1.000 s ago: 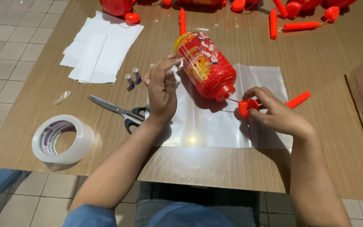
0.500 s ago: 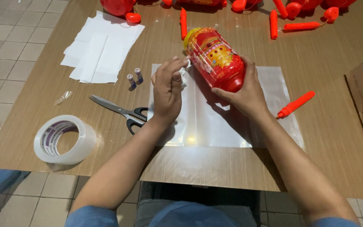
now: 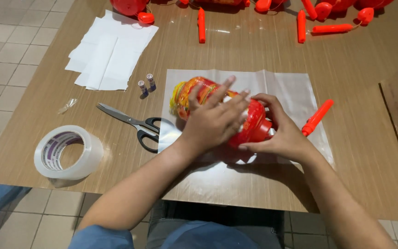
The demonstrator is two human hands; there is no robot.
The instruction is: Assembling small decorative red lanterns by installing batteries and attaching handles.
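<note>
Now lantern (image 3: 199,94) lying flat, both hands newly clasping it

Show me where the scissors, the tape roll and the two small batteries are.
scissors (image 3: 132,123), head view, on the blades near the pivot.
tape roll (image 3: 93,154), head view, on its outer wall.
two small batteries (image 3: 142,87), head view, on the left one.

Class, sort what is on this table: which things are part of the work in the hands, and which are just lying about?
In hand:
left hand
right hand
red lantern
clear plastic sheet

Lying about:
scissors
tape roll
two batteries
white paper sheets
orange stick
</note>
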